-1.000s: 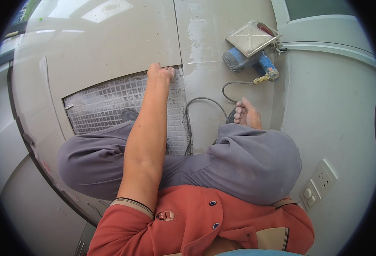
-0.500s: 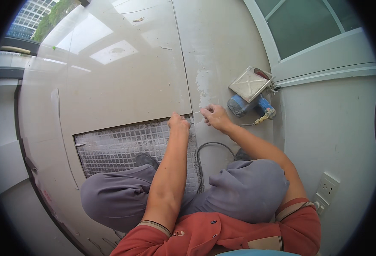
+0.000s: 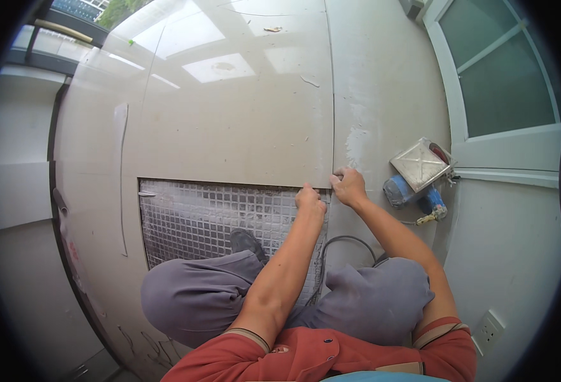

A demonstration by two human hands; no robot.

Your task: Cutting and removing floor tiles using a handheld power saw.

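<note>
Where the tiling breaks off: a rectangular recess in the floor shows a grey mortar bed (image 3: 188, 219) marked with a grid of small squares.
Large floor tile: beige and glossy, this tile (image 3: 236, 130) lies just beyond the recess; its near edge runs along the far side of the opening, its right edge along a dark joint (image 3: 332, 108).
Left hand: bent at the far right part of the recess, the left hand (image 3: 310, 200) has its fingers curled at the near edge of the tile; whether they grip it, I cannot tell.
Right hand: at the tile's near right corner, beside the joint, the right hand (image 3: 349, 184) has bent fingers with their tips close to the gap; I cannot tell whether something small is pinched there.
Blue power tool: dusty, the tool (image 3: 396, 191) lies on the floor right of the right hand, with a square metal plate (image 3: 419, 164) resting on top.
Cable: a dark cable (image 3: 350, 237) curves over the floor near the right knee.
Dark shoe: one shoe (image 3: 247, 242) is inside the recess, below grey trousers (image 3: 194, 296).
Left floor strip: a thin pale strip (image 3: 124, 184) lies well left of the hands.
Right side: a glazed door (image 3: 509, 70) stands beside a pale wall (image 3: 506, 254) with a socket (image 3: 488, 332).
</note>
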